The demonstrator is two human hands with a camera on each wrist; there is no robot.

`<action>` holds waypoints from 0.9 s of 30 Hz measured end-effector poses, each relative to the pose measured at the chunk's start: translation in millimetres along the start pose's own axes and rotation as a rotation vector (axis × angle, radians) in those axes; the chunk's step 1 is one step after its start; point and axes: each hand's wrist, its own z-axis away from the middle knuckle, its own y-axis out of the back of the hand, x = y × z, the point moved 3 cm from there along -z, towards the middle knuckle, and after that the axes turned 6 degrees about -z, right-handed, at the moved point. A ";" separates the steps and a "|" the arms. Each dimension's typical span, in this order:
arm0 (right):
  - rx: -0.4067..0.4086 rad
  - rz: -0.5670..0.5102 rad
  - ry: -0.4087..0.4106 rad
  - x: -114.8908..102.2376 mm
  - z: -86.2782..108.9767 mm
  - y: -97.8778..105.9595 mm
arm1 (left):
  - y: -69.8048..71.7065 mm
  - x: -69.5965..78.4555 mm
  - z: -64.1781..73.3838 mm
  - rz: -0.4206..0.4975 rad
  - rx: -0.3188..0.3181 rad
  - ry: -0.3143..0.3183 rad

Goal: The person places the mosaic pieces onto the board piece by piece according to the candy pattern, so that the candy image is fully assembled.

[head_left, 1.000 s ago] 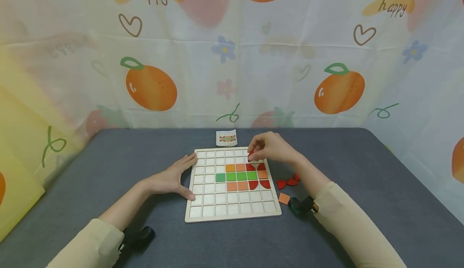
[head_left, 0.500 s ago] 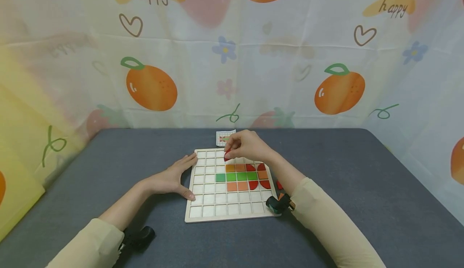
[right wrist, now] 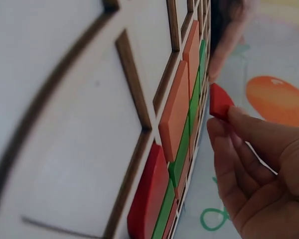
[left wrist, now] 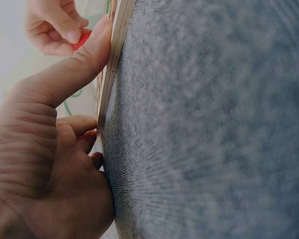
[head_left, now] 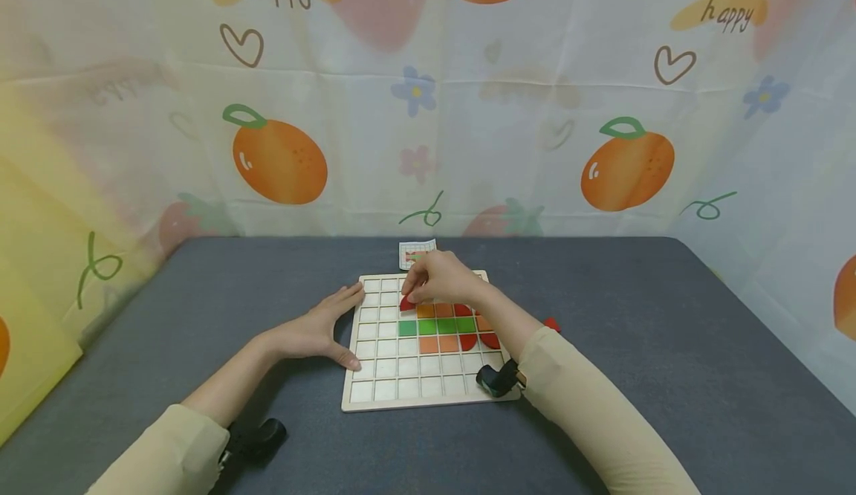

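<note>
A wooden grid board [head_left: 407, 389] lies on the dark table. Colored tiles fill part of its middle rows: a green row [head_left: 446, 326], with orange and red tiles above and below it. My right hand [head_left: 443, 279] pinches a red tile with a curved edge [right wrist: 220, 102] between thumb and fingertips. In the head view this tile overlaps the cell just left of the yellow-orange tile [head_left: 425, 311]. My left hand [head_left: 314, 334] rests along the board's left edge, thumb and fingers spread, touching the frame [left wrist: 109, 82].
Behind the board lies a small printed pattern card [head_left: 409, 256], partly covered by the right hand. A loose red tile [head_left: 551, 324] shows on the table right of the board; the right forearm hides the area beside it. A patterned cloth [head_left: 508, 123] hangs behind the table.
My right hand has carried the red tile leftward across the board, then lower and nearer to its cells. The left hand stays at the board's edge.
</note>
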 end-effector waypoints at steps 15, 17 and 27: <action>-0.058 0.060 0.007 3.9 1.5 -7.6 | 0.1 1.1 0.0 -0.002 -0.001 0.010; -0.061 0.061 0.005 4.2 1.2 -7.7 | 0.0 0.9 -0.2 -0.002 -0.001 0.010; -0.076 0.088 0.015 3.9 0.3 -7.8 | -0.8 -2.5 -1.6 -0.016 0.004 0.010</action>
